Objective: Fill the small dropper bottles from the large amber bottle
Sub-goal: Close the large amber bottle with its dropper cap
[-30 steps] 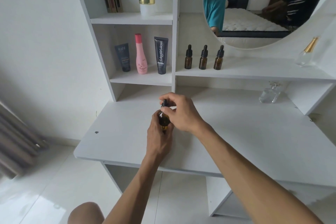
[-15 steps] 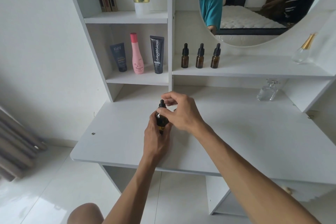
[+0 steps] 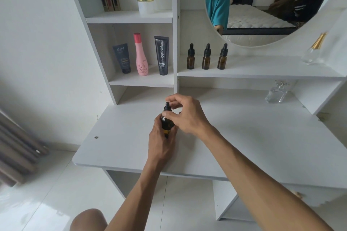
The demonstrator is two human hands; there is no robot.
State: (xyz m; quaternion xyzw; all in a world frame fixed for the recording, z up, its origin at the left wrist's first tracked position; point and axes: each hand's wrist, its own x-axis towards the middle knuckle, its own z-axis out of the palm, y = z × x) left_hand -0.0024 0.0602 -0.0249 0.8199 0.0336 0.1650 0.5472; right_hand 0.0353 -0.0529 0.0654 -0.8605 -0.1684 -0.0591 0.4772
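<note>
An amber bottle (image 3: 166, 124) with a black dropper cap stands just above the white desk (image 3: 253, 137), near its middle. My left hand (image 3: 161, 137) grips the bottle's body from below and behind. My right hand (image 3: 185, 114) pinches the black cap at the neck, with the rubber bulb poking out above its fingers. Three small amber dropper bottles (image 3: 206, 57) with black caps stand in a row on the shelf under the mirror, well behind my hands.
A dark tube (image 3: 122, 58), a pink bottle (image 3: 141, 55) and a black tube (image 3: 162, 55) stand in the left cubby. Clear glass perfume bottles sit at the right on the desk (image 3: 277, 93) and shelf (image 3: 313, 50). A round mirror (image 3: 262, 5) hangs above.
My right-hand fingers have shifted on the cap, so the black bulb now shows above them. The bottle stays in the same spot between both hands.
</note>
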